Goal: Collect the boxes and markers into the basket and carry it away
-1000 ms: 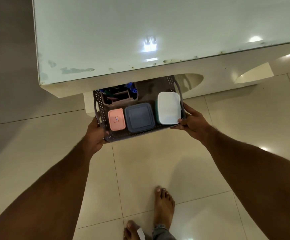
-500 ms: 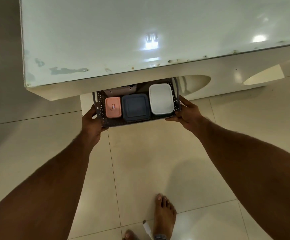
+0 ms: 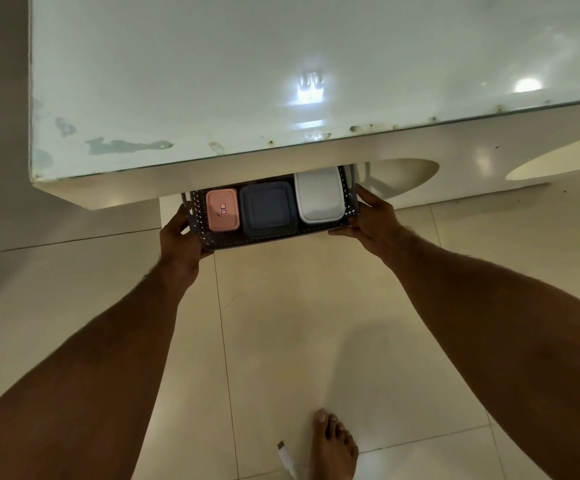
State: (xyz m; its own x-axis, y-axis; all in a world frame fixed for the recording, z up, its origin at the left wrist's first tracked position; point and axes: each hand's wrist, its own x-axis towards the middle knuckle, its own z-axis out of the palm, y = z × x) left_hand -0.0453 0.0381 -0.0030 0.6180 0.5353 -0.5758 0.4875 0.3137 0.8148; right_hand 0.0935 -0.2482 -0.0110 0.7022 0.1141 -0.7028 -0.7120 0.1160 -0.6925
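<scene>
A dark perforated basket (image 3: 233, 241) is held low, its far half hidden under the white table's edge. Inside it lie a pink box (image 3: 222, 210), a dark blue box (image 3: 268, 208) and a white box (image 3: 319, 195) in a row. No markers show; the basket's far part is covered by the table. My left hand (image 3: 181, 237) grips the basket's left end and my right hand (image 3: 371, 220) grips its right end.
A white glossy table (image 3: 281, 71) with chipped edges fills the upper frame; its base has oval cut-outs (image 3: 399, 174). Below is beige tiled floor (image 3: 281, 323). My bare foot (image 3: 333, 445) and a white cable plug (image 3: 287, 457) are at the bottom.
The basket has slid further under the table's edge with both hands. The marker holder at its back, visible a second ago, is now hidden.
</scene>
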